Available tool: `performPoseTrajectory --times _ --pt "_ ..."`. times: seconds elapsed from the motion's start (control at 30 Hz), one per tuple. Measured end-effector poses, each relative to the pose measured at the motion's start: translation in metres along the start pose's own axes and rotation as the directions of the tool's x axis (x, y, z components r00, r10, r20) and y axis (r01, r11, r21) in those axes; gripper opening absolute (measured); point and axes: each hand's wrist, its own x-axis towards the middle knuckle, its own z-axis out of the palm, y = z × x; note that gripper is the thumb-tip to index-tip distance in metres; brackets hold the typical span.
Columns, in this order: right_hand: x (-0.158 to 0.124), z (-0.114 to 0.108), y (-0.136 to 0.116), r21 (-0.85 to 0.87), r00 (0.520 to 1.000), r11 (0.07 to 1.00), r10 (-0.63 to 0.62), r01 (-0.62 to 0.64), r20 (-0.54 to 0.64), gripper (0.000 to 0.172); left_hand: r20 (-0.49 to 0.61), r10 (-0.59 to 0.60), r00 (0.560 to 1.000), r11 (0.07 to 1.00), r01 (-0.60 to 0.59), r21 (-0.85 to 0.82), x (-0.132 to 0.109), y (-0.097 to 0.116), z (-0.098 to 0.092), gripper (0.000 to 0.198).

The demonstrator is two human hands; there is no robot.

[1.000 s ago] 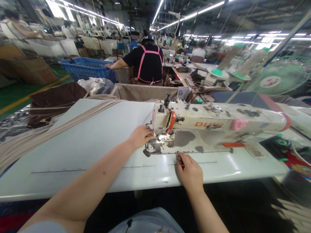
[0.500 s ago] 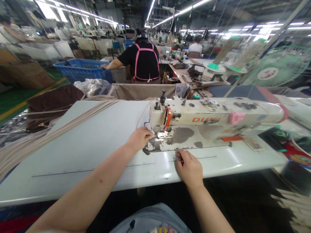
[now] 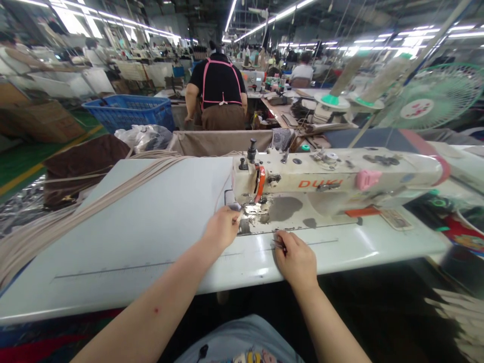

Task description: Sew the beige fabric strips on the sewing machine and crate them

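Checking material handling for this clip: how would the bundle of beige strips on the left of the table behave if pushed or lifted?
The strips are probably floppy: they trail over the table edge and sag off it. They seem light, being thin and narrow. Pushed, they would likely fan apart, since they already spread out toward the left.

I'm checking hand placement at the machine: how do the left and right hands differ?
The left hand reaches up to the sewing machine, by its needle area; the right hand rests nearer the table edge. The left fingertips pinch something pale; the right grips a thin metal tool. Both are bare.
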Motion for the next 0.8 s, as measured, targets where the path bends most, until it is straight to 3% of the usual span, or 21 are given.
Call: performPoseTrajectory --times 0.3,0.5,0.8 --pt "0.001 -0.002 -0.003 0.012 1.0 1.0 0.005 -0.005 -0.016 0.028 0.011 -0.113 0.994 0.994 0.113 0.006 -0.011 0.028 0.013 0.015" --pt "0.0 0.0 -0.001 0.022 1.0 1.0 0.009 -0.009 -0.007 0.029 0.102 -0.17 0.98 0.985 0.171 0.002 -0.014 0.045 0.008 0.025" --pt "0.001 -0.001 -0.001 0.008 1.0 1.0 -0.015 0.015 -0.027 0.027 0.197 -0.163 0.967 0.986 0.153 0.067 -0.03 0.058 -0.002 0.037"
